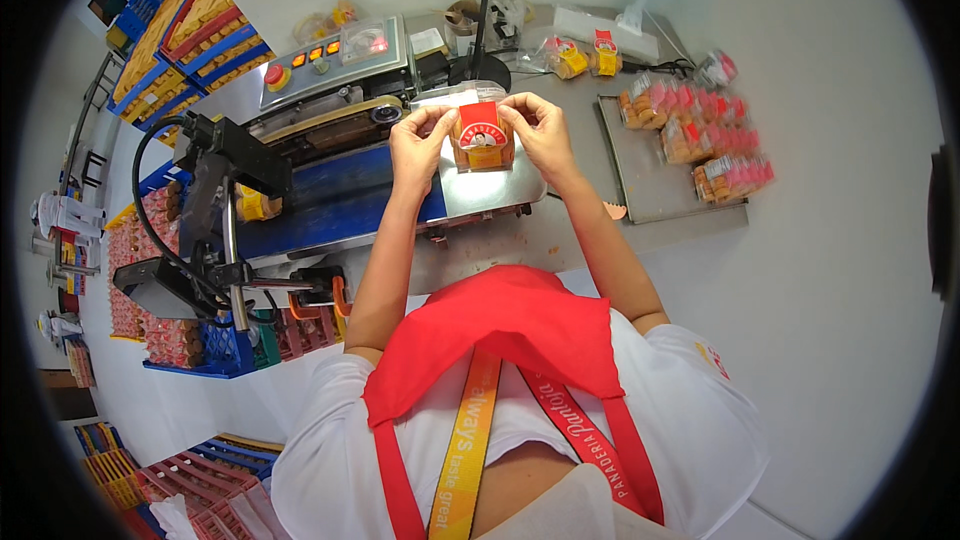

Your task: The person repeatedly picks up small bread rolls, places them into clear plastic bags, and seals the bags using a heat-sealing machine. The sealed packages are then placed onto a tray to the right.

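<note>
A clear plastic bag of baked goods [484,152] with a red and yellow label is held upright between my two hands. My left hand [418,145] pinches its upper left edge, while my right hand [542,137] pinches the upper right edge. Beneath it lies the bare metal end plate [490,192] of a band sealing machine [338,75]. The machine's blue conveyor belt [335,195] stretches off to the left of my left hand. Another yellow-labelled bag [257,204] sits at the belt's far left, partly hidden by a black device on a stand.
On the right, a metal tray [640,202] carries several rows of packed bags [690,135]. Two yellow-and-red bags [588,57] lie at the back. A black pole [484,10] rises behind the bag. Stacked crates [190,40] stand far left, and a blue crate [228,352] of packs is below the machine.
</note>
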The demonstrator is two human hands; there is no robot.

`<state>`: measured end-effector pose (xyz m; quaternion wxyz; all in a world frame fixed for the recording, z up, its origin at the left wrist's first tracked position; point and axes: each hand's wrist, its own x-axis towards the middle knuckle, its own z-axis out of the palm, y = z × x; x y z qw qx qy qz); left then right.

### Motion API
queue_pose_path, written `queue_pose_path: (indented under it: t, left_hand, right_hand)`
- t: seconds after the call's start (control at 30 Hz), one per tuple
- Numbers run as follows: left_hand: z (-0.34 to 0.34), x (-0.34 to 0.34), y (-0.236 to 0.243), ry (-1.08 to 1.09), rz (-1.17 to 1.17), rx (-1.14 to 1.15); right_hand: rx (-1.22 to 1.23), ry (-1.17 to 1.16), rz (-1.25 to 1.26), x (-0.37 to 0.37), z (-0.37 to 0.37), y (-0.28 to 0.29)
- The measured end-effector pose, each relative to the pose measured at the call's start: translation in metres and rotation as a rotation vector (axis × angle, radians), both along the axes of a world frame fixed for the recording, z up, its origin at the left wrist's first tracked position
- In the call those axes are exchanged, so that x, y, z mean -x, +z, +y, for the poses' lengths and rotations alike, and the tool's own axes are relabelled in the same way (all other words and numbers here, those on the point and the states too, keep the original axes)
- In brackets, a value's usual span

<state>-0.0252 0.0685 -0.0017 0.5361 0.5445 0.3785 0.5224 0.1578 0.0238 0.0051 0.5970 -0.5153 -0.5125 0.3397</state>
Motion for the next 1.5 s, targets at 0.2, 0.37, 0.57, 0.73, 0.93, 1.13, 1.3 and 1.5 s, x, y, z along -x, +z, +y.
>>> queue_pose_path:
  t: [0.2, 0.37, 0.57, 0.73, 0.93, 1.13, 1.3, 1.5]
  left_hand:
    - [0.009, 0.007, 0.01, -0.212, -0.117, 0.003]
    - [0.016, 0.009, 0.002, -0.203, -0.11, -0.013]
    - [0.008, 0.006, 0.006, -0.17, -0.179, 0.014]
    - [-0.006, 0.016, 0.033, -0.207, -0.128, -0.05]
    - [0.043, 0.008, 0.029, 0.045, 0.737, -0.238]
    - [0.079, -0.011, 0.0, 0.165, 1.175, -0.374]
    - [0.083, -0.012, -0.01, 0.182, 1.165, -0.361]
    - [0.087, -0.008, -0.011, 0.166, 1.257, -0.373]
  right_hand:
    - [-0.101, 0.167, 0.082, -0.016, 0.011, 0.005]
    - [-0.198, 0.128, 0.007, -0.017, 0.012, -0.002]
    - [-0.149, 0.018, 0.106, -0.005, 0.001, 0.006]
    - [-0.221, 0.01, 0.069, 0.001, -0.011, 0.026]
    - [0.128, 0.028, 0.043, -0.01, 0.061, -0.019]
    - [0.244, -0.113, -0.417, -0.008, 0.101, -0.041]
    - [0.013, -0.1, -0.911, 0.0, 0.097, -0.03]
    - [-0.31, 0.188, -1.527, 0.005, 0.096, -0.007]
